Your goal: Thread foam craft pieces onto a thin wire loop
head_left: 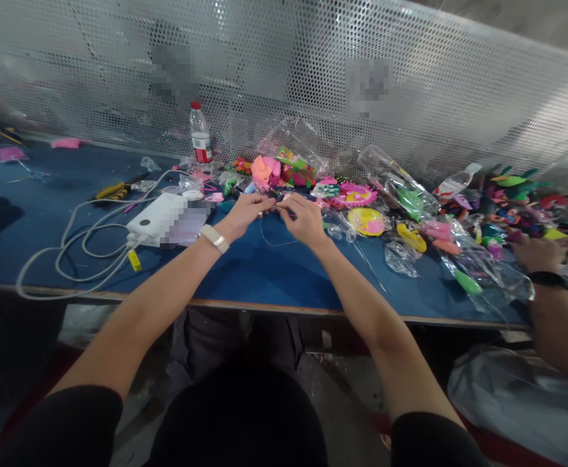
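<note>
Over the middle of the blue table (274,279), my left hand (245,214) and my right hand (303,217) meet almost fingertip to fingertip. Both are closed in a pinch on something small that I cannot make out. A thin pale thread (277,244) hangs in a loop below the fingers. Just behind the hands lies a heap of colourful pieces, with a pink flower-like piece (264,171) on it. Right of my right hand are a pink scalloped piece (356,194) and a yellow round piece (366,222).
A white power bank (155,219) with looped cables lies left, near yellow-handled pliers (113,191). A red-capped bottle (200,135) stands against the perforated metal panel (284,65). Another person's hands (539,253) work at the right among wrapped pieces.
</note>
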Demonstrator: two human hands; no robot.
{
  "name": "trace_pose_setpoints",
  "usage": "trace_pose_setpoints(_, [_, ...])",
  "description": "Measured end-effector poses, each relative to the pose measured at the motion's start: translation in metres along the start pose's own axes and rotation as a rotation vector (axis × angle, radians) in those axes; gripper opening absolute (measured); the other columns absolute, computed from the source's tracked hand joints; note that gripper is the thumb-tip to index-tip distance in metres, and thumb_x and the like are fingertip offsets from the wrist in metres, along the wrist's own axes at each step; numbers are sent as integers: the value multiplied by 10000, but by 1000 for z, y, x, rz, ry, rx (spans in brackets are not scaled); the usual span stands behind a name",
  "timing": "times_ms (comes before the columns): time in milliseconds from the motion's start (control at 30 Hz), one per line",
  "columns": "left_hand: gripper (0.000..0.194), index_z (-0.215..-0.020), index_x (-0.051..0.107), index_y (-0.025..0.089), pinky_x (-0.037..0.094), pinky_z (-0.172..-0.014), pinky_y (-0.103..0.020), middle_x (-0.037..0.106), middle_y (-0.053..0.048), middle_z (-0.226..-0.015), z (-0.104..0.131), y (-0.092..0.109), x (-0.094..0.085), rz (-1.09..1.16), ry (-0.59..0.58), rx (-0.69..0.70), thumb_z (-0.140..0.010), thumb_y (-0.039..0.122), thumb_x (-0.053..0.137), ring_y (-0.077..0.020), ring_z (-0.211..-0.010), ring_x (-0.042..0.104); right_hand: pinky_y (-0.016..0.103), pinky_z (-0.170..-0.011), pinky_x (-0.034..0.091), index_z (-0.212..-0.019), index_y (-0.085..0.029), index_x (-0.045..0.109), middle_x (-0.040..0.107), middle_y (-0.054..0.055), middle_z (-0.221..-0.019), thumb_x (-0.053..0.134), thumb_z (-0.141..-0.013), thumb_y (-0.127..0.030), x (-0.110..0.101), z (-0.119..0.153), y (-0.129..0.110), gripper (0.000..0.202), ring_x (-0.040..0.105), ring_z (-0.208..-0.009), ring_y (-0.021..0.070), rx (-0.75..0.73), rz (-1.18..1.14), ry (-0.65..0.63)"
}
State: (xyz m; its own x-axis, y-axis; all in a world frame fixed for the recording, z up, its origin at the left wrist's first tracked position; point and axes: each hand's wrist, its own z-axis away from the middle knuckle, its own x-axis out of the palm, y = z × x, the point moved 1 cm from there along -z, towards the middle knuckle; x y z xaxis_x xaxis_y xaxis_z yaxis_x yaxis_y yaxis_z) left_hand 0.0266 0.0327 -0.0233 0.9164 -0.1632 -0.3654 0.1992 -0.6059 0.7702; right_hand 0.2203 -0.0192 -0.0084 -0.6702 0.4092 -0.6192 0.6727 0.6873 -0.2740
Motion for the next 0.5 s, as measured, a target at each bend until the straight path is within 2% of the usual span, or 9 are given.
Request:
trace_pose_setpoints(33, [443,-729,695,212,500,-624,-319,711,-47,-725,0,0,0,15,-4,-23,-1068,488,624,-151,-654,610,365,-787,531,-998,-262,758,772,64,-1053,560,-1077,-317,0,0,0,220,705,-959,220,13,3,-3])
trace_pose_setpoints(100, [338,-790,712,214,539,-708,-349,732,-58,-798,3,6,-1,-40,67,-17,-1037,444,684,-175,-733,642,361,-763,524,-985,-257,753,766,56,-1024,597,-1058,-320,2,-1,1,183,686,-872,204,62,-28,8])
trace_pose_setpoints(167, [189,-935,744,216,559,-875,-406,763,-81,-966,7,16,-3,-241,186,98,-1006,390,727,-228,-927,681,353,-737,514,-954,-247,744,744,41,-947,645,-1029,-330,5,-2,3,149,646,-783,187,125,-92,31])
trace_pose_setpoints(233, [128,-1067,757,228,505,-1046,-478,759,-97,-1155,11,25,-5,-450,236,231,-1012,334,710,-283,-1148,654,343,-719,501,-924,-241,736,714,27,-881,671,-1014,-348,8,-4,5,154,613,-743,176,181,-160,51])
trace_pose_setpoints(300, [138,-1102,775,247,438,-1118,-533,754,-90,-1233,13,30,-5,-586,190,332,-1038,291,661,-309,-1245,615,333,-687,482,-910,-236,727,695,21,-857,674,-1014,-358,10,-4,7,169,584,-704,164,222,-209,67])
trace_pose_setpoints(367, [161,-1065,800,267,409,-1125,-559,769,-74,-1231,14,31,-6,-649,145,395,-1049,272,639,-312,-1246,610,325,-664,465,-900,-233,715,682,16,-846,678,-1008,-340,11,-4,8,157,561,-670,152,235,-232,78])
trace_pose_setpoints(500, [220,-1048,830,308,390,-1125,-574,803,-36,-1212,12,28,-7,-691,119,406,-1073,291,612,-301,-1220,611,320,-675,455,-876,-229,704,666,11,-828,686,-976,-266,10,-3,6,108,567,-681,153,214,-238,93])
